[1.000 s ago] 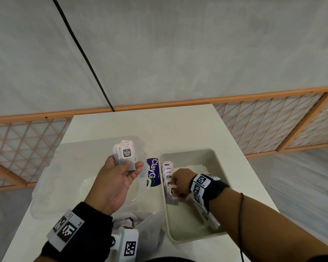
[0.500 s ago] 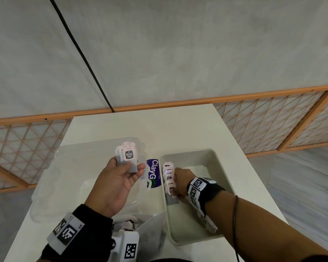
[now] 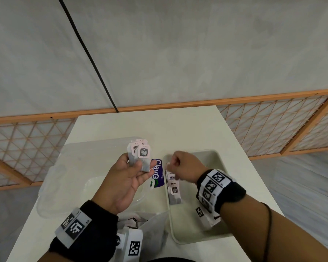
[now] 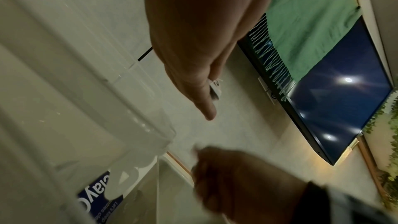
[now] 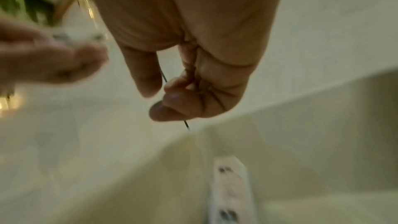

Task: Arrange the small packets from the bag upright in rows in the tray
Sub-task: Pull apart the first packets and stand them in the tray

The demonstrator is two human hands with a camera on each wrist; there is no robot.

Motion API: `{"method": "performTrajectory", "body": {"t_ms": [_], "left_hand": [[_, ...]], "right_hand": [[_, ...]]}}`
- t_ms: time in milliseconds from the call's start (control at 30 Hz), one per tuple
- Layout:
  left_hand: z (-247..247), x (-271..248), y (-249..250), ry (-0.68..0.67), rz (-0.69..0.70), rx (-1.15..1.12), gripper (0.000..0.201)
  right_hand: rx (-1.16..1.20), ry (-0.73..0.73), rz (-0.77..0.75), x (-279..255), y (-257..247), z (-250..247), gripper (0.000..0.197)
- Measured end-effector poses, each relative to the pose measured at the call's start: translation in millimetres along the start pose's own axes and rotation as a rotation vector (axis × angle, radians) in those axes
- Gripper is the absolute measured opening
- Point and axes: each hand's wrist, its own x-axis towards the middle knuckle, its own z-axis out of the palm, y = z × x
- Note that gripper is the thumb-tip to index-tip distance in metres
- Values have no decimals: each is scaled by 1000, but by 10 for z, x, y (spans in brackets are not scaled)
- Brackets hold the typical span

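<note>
Nearest me, under my left wrist, the crinkled clear bag (image 3: 150, 224) sags open with packets left inside. Beyond it my left hand (image 3: 125, 178) fans a stack of flat papery packets (image 3: 140, 156) between thumb and fingers, ready for picking. My right hand (image 3: 184, 165), fingers curled on nothing, hovers over the upright row (image 3: 173, 188) leaning along the smooth tray (image 3: 214, 156) wall.

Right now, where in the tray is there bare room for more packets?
The tray floor right of the row of packets is bare. The left wall is crowded by that row, with the right hand above it.
</note>
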Motion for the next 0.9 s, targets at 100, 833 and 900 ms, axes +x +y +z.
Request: {"method": "performTrajectory", "body": {"t_ms": [100, 833, 900], "left_hand": [[25, 6, -24, -5, 46, 54, 32], [-65, 8, -83, 153, 74, 95, 19], [-66, 1, -77, 151, 73, 94, 17]], "right_hand": [[417, 21, -68, -112, -289, -112, 28], [-191, -466, 368, 55, 371, 94, 10], [-246, -481, 382, 86, 405, 174, 18]]}}
